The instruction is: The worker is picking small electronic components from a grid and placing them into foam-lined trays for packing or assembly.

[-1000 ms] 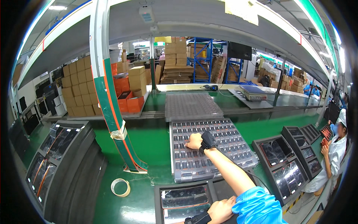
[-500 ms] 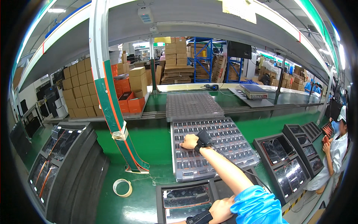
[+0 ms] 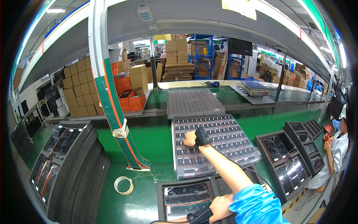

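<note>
My right hand (image 3: pixel 190 138) reaches over a clear plastic tray (image 3: pixel 184 172) with rows of small dark pieces in its pockets. Its fingers are bent down and pinched together at the tray's left part; whatever lies between them is hidden. A black device is strapped on that wrist. My left hand (image 3: pixel 221 207) is low in the view, curled beside my right blue sleeve, above a dark foam tray (image 3: pixel 161 201). The sleeve covers its fingertips, so anything it grips is out of sight. Flat glossy black panels with orange edges (image 3: pixel 187 194) lie in the foam tray.
A second clear tray (image 3: pixel 194 102) lies behind the first. Foam trays with panels stand at left (image 3: pixel 80 160) and right (image 3: pixel 266 166). A tape roll (image 3: pixel 123 185) lies by a green-and-orange post (image 3: pixel 112 100). At the right edge, a person in white (image 3: pixel 333 153) holds something red.
The view has shifted slightly. My right fingers have drawn a little to the right over the tray; my left hand stays low beside the sleeve.
</note>
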`<state>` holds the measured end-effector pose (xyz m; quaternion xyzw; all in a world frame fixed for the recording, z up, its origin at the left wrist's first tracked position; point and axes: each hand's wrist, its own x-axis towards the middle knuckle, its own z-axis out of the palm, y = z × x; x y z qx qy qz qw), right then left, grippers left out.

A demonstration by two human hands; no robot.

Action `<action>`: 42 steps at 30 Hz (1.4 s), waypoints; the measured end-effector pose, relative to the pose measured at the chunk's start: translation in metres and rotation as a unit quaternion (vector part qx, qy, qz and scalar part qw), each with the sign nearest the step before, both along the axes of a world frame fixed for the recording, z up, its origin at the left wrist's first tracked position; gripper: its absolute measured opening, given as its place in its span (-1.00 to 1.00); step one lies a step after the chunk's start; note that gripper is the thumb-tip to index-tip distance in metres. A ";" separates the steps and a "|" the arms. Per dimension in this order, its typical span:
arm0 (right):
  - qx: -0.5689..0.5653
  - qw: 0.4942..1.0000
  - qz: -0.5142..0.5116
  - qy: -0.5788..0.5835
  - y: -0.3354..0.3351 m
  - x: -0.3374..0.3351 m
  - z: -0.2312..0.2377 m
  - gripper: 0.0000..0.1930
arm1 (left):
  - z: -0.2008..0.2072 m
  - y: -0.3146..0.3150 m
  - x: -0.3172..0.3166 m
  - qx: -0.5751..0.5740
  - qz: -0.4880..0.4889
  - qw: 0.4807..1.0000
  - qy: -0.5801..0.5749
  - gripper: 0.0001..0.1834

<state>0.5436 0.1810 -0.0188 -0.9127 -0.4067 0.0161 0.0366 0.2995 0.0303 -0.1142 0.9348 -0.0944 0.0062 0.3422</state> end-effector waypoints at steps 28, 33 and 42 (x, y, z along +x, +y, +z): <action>0.414 0.886 0.152 0.146 -0.338 -0.164 0.007 -0.84 | 0.056 -0.012 -0.025 -0.275 0.097 0.953 -0.080 -0.56; 0.392 0.904 0.147 0.085 -0.343 -0.168 0.003 -0.84 | 0.049 -0.012 -0.020 -0.315 0.081 0.939 -0.109 -0.73; 0.406 0.894 0.185 -0.038 -0.344 -0.168 0.003 -0.80 | 0.046 -0.010 -0.020 -0.275 0.069 0.951 -0.122 -0.77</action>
